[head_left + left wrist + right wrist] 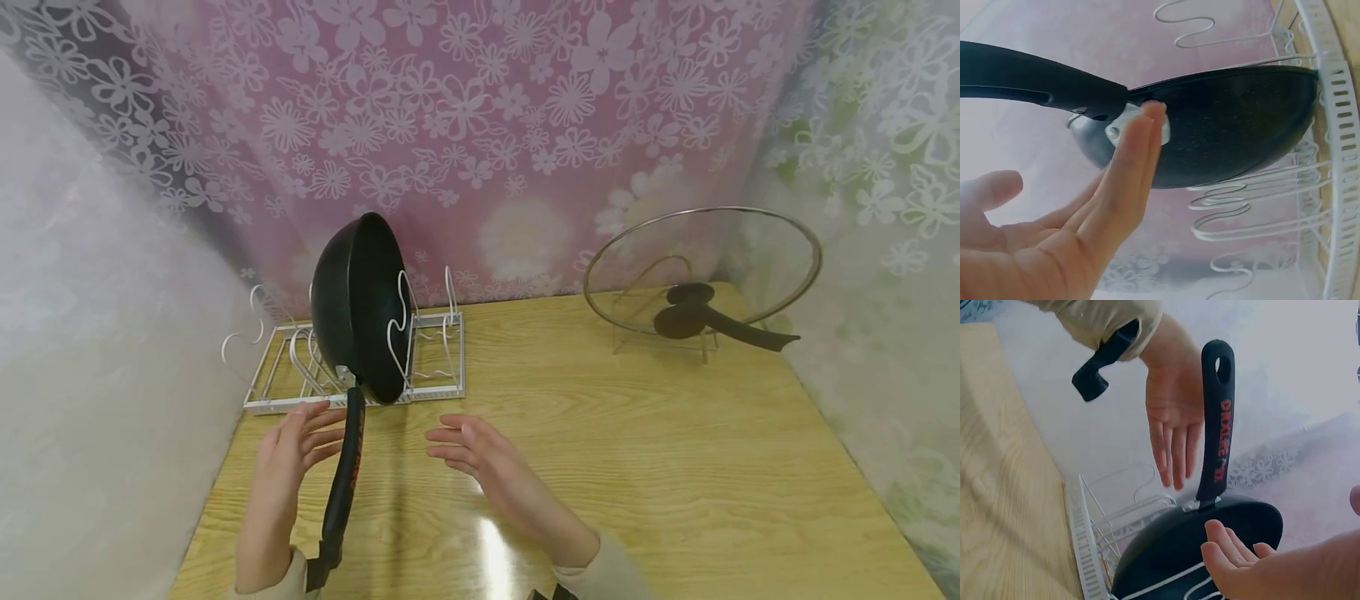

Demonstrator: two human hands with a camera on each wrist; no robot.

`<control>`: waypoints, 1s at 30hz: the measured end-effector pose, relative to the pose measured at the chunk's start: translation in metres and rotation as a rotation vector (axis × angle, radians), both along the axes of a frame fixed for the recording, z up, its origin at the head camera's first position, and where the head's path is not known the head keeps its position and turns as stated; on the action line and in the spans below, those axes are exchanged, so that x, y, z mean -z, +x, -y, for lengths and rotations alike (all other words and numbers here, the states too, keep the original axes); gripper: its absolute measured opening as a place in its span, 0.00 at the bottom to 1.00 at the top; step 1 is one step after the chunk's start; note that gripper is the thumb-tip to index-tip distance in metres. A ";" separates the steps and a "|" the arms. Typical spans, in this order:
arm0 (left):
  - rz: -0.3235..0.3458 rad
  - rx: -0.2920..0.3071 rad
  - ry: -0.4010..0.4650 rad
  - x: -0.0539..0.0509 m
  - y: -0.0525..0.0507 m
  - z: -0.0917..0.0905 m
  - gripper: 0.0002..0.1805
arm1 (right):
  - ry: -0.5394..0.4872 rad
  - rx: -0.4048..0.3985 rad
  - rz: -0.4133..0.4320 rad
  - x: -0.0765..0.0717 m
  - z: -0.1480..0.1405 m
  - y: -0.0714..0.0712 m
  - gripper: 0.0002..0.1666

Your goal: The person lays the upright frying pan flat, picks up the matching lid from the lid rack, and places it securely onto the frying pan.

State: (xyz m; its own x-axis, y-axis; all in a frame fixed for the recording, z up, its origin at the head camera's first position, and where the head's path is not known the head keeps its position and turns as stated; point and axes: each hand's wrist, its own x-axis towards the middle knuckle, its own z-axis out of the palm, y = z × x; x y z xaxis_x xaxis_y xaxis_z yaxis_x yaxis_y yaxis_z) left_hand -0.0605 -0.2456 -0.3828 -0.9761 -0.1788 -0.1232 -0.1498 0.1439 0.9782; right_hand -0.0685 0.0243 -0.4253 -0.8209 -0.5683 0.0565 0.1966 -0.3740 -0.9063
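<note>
A black wok (pixel 378 308) stands on its side in a white wire rack (pixel 438 392), its opening turned to the right. From its near edge the long black handle (pixel 345 475) with red lettering points toward me. My left hand (pixel 288 454) is just left of the handle, fingers extended; in the left wrist view its fingertips overlap the metal handle bracket (pixel 1119 131), and contact is unclear. To the right of the handle, my right hand (pixel 487 467) hovers with relaxed fingers, apart from the wok and holding nothing.
On the right, a glass lid (pixel 637 321) with a metal rim and dark knob leans in a small wire stand (pixel 705 350). A pink floral curtain (pixel 525 167) hangs behind the wooden table (pixel 600 467). Pale walls or cloth border both sides.
</note>
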 end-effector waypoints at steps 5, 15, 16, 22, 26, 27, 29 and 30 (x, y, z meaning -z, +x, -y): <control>0.059 0.098 0.176 0.008 -0.010 0.004 0.41 | -0.034 -0.056 0.119 -0.004 0.012 0.003 0.35; 0.130 0.539 0.727 0.029 -0.028 0.015 0.32 | -0.139 -0.217 0.305 -0.011 0.039 0.009 0.39; 0.142 0.562 0.773 0.030 -0.029 0.014 0.33 | -0.146 -0.230 0.324 -0.011 0.042 0.010 0.39; 0.181 0.661 0.973 0.035 -0.036 0.011 0.37 | -0.186 -0.237 0.448 -0.015 0.058 0.012 0.34; 0.214 0.709 1.035 0.035 -0.040 0.009 0.40 | -0.220 -0.233 0.519 -0.018 0.069 0.014 0.25; 0.223 0.718 1.035 0.034 -0.041 0.009 0.40 | -0.228 -0.237 0.529 -0.018 0.071 0.015 0.23; 0.242 0.739 1.032 0.033 -0.042 0.008 0.40 | -0.242 -0.252 0.536 -0.020 0.076 0.015 0.23; 0.257 0.750 1.034 0.032 -0.042 0.007 0.40 | -0.248 -0.264 0.537 -0.020 0.078 0.016 0.26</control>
State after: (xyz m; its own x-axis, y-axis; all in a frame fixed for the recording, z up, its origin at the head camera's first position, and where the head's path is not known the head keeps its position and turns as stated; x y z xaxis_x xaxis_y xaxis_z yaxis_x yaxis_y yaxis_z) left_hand -0.1028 -0.2530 -0.4147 -0.7242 0.6859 -0.0717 -0.5601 -0.5243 0.6414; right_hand -0.0528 -0.0541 -0.4050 -0.6059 -0.7777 -0.1673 0.7125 -0.4371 -0.5489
